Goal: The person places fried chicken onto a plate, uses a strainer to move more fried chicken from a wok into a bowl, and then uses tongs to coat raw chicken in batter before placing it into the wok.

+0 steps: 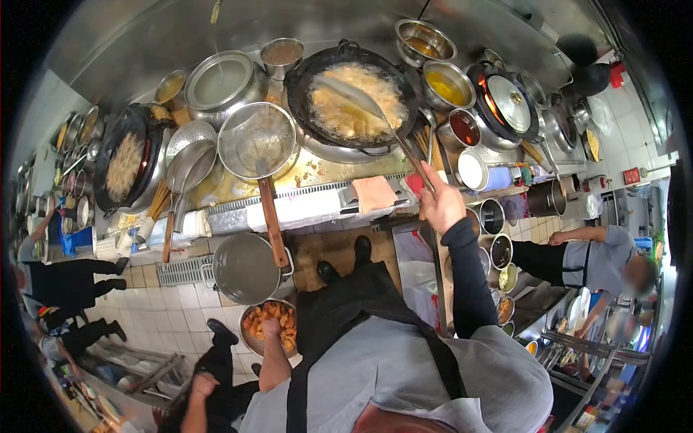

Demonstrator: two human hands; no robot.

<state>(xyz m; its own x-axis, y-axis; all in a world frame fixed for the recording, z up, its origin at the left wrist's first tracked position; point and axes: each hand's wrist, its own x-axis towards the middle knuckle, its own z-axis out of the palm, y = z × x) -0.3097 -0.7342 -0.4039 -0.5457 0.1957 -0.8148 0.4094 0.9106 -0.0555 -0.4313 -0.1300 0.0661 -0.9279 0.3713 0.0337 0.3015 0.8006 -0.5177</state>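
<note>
My right hand [442, 204], in a black sleeve, is closed round the wooden handle of a long-handled ladle [408, 150]. Its narrow-looking metal head lies over the bubbling oil in a large black wok [404, 94]. Pale pieces fry in the foaming oil [354, 79]. Low at my left side, my left hand [271, 328] is closed over a metal bowl of orange-brown fried pieces [253, 317]; what its fingers hold, if anything, is hidden. A round wire strainer [256, 137] with a wooden handle rests left of the wok.
A second wok [123, 169] fries at the left. A lidded pot [509, 105] sits over flames at the right. A large pot [247, 268] stands below the counter. Several sauce containers [498, 249] line my right. Co-workers [606, 252] stand on both sides.
</note>
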